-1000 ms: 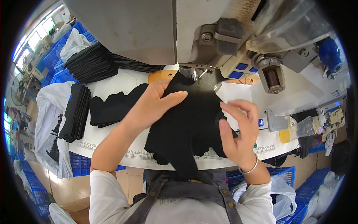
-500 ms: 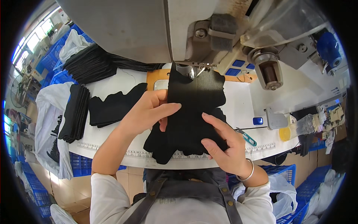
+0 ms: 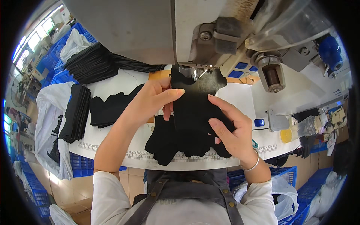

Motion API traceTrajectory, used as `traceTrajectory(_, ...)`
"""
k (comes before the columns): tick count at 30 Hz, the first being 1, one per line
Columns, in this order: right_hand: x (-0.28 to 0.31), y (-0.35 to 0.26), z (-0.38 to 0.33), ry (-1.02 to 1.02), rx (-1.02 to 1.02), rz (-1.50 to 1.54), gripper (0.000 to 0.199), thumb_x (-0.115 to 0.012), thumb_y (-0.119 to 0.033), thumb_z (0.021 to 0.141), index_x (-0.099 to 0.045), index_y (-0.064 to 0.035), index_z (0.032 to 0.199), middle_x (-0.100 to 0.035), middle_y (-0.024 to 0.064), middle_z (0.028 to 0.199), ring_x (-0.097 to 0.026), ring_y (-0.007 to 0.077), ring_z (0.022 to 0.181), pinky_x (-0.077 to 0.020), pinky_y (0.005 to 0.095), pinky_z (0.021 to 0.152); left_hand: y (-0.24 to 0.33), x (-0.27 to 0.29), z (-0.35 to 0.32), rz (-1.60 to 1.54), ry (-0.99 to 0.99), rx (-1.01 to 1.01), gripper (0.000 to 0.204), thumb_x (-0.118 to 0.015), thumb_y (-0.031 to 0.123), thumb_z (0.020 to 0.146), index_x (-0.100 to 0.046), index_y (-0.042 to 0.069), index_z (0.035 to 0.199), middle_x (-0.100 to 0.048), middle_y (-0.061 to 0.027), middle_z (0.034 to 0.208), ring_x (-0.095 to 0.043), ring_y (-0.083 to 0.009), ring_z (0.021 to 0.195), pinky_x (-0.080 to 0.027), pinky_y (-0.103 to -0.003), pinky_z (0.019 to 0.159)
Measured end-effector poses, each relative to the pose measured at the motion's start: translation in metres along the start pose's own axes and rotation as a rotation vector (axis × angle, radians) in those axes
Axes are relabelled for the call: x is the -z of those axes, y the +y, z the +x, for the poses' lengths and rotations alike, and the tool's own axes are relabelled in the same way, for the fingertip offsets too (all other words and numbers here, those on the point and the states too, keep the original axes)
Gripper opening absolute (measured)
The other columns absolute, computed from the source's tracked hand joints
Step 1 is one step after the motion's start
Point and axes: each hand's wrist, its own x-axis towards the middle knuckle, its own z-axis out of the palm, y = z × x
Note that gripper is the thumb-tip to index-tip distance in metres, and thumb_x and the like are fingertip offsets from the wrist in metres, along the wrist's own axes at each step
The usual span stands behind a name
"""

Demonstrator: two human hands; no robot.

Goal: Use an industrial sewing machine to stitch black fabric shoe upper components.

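Note:
A black fabric piece (image 3: 195, 107) runs from the metal foot of the sewing machine (image 3: 193, 71) toward me, its far end lying under the machine head. On its left edge my left hand (image 3: 157, 99) is closed, thumb on top and fingers partly hidden beneath. My right hand (image 3: 234, 131) pinches the right edge, thumb and forefinger above, the other fingers mostly tucked under. Below it, other dark scallop-edged fabric (image 3: 163, 144) lies on the white table (image 3: 131, 148). Small thread snips (image 3: 255, 144) show only partly beside my right hand.
More black cut pieces (image 3: 112, 108) lie left of my hands, with a standing stack (image 3: 76, 114) and a large pile (image 3: 92, 63) beyond. A ruler strip (image 3: 131, 154) follows the table's front edge. At right are a thread bobbin (image 3: 273, 71) and a yellow-capped clear bottle (image 3: 290, 134).
Both hands have shifted away from me, toward the machine, with the fabric piece; the right hand also went slightly right. It now covers most of the snips.

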Motion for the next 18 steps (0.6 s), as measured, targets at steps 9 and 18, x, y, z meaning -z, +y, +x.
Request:
traceTrajectory(9, 0.01, 0.001, 0.017, 0.036, -0.032, 0.045, 0.035, -0.059, -0.008, 0.081, -0.053, -0.0043, 0.115, -0.061, 0.006, 0.089, -0.048, 0.003, 0.052, -0.0403, 0.0167, 0.043, -0.001, -0.005, 0.008, -0.159, 0.013, -0.066, 0.023, -0.055, 0.024, 0.082, -0.056, 0.002, 0.088, -0.05, 0.0028, 0.062, -0.047, -0.0032, 0.044, -0.039, -0.016, 0.039)
traceTrajectory(18, 0.028, 0.011, 0.04, 0.105, 0.022, 0.078, 0.024, -0.058, -0.01, 0.082, -0.058, 0.0009, 0.104, -0.056, 0.0028, 0.071, -0.046, 0.0053, 0.048, -0.0362, 0.0161, 0.041, -0.005, -0.014, 0.009, -0.201, 0.1, -0.094, 0.026, -0.055, 0.024, 0.083, -0.055, -0.001, 0.09, -0.051, -0.0021, 0.064, -0.047, -0.0071, 0.044, -0.039, -0.019, 0.041)
